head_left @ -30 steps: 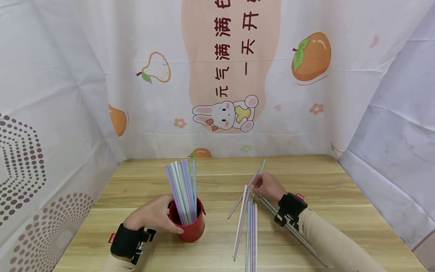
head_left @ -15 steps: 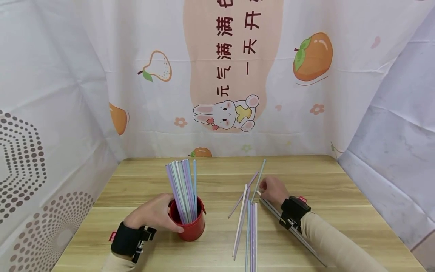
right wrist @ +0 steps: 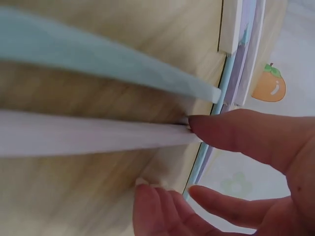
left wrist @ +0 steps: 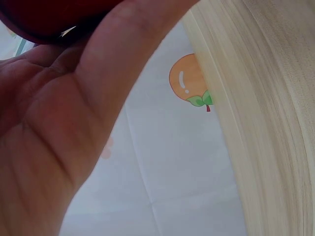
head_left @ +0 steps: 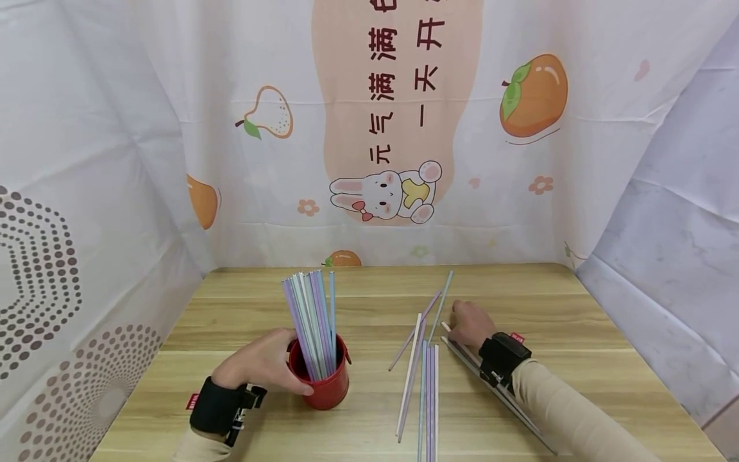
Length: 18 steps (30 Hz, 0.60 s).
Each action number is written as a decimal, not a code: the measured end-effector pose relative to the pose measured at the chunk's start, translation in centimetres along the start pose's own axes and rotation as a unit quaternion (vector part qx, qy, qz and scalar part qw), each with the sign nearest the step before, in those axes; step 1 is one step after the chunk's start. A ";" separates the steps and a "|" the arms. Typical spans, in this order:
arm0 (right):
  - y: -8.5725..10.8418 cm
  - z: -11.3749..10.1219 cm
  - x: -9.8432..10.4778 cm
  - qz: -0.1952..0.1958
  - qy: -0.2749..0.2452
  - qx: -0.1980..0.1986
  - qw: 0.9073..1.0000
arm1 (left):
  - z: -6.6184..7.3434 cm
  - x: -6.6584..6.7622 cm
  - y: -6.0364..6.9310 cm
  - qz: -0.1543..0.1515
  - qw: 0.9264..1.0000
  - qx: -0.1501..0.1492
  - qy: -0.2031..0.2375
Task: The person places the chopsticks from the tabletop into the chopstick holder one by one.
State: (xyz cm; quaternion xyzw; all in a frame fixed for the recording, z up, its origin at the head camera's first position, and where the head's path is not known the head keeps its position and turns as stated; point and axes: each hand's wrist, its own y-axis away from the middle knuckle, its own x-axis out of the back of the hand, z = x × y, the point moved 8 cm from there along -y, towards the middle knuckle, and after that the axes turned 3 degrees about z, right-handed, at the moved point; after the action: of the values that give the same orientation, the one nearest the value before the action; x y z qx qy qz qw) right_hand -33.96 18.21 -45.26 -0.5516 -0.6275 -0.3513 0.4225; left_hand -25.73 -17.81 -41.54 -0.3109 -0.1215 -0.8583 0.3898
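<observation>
My left hand (head_left: 265, 359) grips the rim of a small red bucket (head_left: 328, 393), the thumb on the near side. In the left wrist view the palm (left wrist: 54, 108) lies against the bucket's dark red wall (left wrist: 64, 12). A bundle of pastel straw-like sticks (head_left: 310, 321) stands leaning in the bucket. To the right, my right hand (head_left: 470, 324) is low over two pale sticks (head_left: 522, 416) lying diagonally. In the right wrist view its thumb (right wrist: 231, 130) touches the end of a whitish stick (right wrist: 98, 135); the other fingers are apart below. A pale green stick (right wrist: 108, 56) lies alongside.
Between the hands lie several loose sticks: a white one (head_left: 408, 378), a crossing purple one (head_left: 404, 346), a pale green one (head_left: 442, 301) and a parallel group (head_left: 430, 404). A fruit-printed cloth (head_left: 260, 192) hangs behind the wooden table (head_left: 369, 282).
My right hand has shifted right and slightly down, away from the pale green stick. The two diagonal sticks now show separate ends. The left hand stays on the bucket.
</observation>
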 end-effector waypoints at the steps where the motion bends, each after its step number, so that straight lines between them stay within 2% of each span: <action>1: 0.0 0.0 0.0 0.000 0.003 -0.001 1.000 | 0.0 0.0 0.0 0.000 1.000 0.001 0.000; 18: 0.2 -0.6 0.1 0.024 0.026 0.067 0.997 | -0.1 0.0 -0.1 0.000 1.000 0.004 0.001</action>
State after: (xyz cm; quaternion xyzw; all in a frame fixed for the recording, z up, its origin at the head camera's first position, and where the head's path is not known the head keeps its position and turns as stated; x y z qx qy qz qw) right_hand -33.68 17.75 -44.91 -0.5273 -0.6253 -0.3127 0.4829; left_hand -25.83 -17.83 -41.64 -0.3089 -0.1245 -0.8581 0.3908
